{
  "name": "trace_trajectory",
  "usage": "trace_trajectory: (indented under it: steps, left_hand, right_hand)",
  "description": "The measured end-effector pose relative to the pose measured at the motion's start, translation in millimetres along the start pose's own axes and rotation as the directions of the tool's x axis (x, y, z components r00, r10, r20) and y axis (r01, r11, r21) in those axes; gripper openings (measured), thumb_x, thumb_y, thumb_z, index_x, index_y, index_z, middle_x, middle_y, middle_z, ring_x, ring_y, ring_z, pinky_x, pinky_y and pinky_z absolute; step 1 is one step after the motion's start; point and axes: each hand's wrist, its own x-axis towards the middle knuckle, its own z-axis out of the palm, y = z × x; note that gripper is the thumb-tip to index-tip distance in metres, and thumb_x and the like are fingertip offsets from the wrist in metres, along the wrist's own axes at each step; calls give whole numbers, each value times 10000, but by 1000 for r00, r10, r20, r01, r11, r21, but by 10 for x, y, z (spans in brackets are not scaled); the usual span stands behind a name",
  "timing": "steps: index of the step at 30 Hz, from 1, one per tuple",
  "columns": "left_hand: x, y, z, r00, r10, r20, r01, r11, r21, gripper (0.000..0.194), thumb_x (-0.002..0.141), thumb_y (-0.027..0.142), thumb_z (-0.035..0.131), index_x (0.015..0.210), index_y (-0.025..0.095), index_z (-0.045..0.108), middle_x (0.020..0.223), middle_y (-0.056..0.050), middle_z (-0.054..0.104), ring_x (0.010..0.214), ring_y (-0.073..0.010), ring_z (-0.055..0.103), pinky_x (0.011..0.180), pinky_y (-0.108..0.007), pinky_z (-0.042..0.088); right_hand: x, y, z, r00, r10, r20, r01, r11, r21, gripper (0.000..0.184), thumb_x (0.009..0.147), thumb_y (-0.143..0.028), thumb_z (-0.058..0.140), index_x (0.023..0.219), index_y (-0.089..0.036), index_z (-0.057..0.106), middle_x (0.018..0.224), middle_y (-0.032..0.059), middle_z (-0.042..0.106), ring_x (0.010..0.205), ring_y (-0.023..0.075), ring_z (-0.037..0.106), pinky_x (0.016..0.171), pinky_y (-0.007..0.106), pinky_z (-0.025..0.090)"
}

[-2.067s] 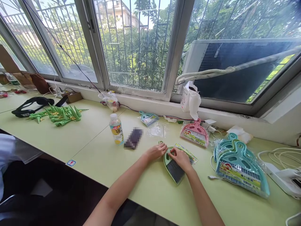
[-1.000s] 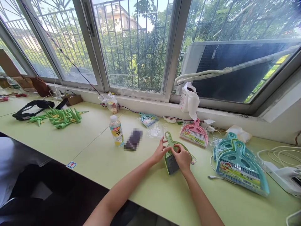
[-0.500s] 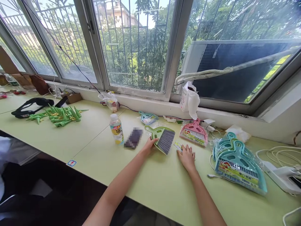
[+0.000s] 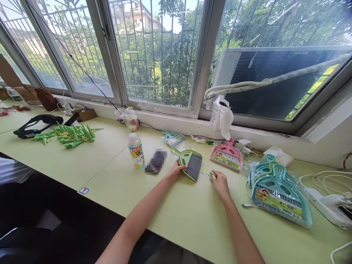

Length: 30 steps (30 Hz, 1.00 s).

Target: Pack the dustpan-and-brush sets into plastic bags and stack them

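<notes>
Green dustpan set [image 4: 194,166], L fingers [image 4: 182,167] gripping it, R fingers [image 4: 216,173] pinching card [image 4: 208,173], btl [image 4: 136,154] & pink set [image 4: 227,157] nr

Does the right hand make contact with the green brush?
Apart. In the head view, the table and the printed card show between the right hand and the green brush.

Open surface [image 4: 176,220] runs from the near edge, between the forearms [image 4: 140,215], up to the green brush [image 4: 193,165]; a wide lane leads toward the far edge between the green pile [image 4: 74,136] and the bottle [image 4: 136,152]; bagged teal dustpans [image 4: 282,196] block the right end
</notes>
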Motion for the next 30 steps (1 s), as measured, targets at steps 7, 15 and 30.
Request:
trace_trajectory:
  steps: [7, 15, 30]
  left_hand:
    - [-12, -1, -2, 1000, 14, 23, -15, 1000, 22, 687, 546, 142, 798, 1159, 222, 498, 1144, -80, 596, 1031, -226, 589, 916, -391, 476]
    - [-53, 18, -4, 997, 28, 67, -28, 1000, -5, 731, 532, 128, 795, 1181, 248, 480, 1185, -66, 574, 1023, -221, 583, 886, -394, 495]
    - [-164, -72, 187, 977, 75, 200, -83, 996, 28, 751, 504, 108, 847, 1171, 205, 518, 1205, -118, 603, 1131, -295, 555, 983, -466, 419]
  right_hand:
    - [13, 108, -171, 987, 69, 143, -75, 996, 41, 441, 566, -294, 716, 993, -189, 677, 809, 48, 672, 821, 237, 627, 709, 297, 446]
    - [-19, -65, -229, 980, 80, 185, -170, 820, 547, 305, 599, -465, 708, 701, -193, 618, 693, 31, 649, 572, 158, 552, 533, 268, 378]
    - [-36, -227, -285, 967, 116, 228, -252, 293, 922, 433, 532, -499, 810, 748, -195, 590, 588, -38, 551, 424, 69, 392, 383, 226, 286]
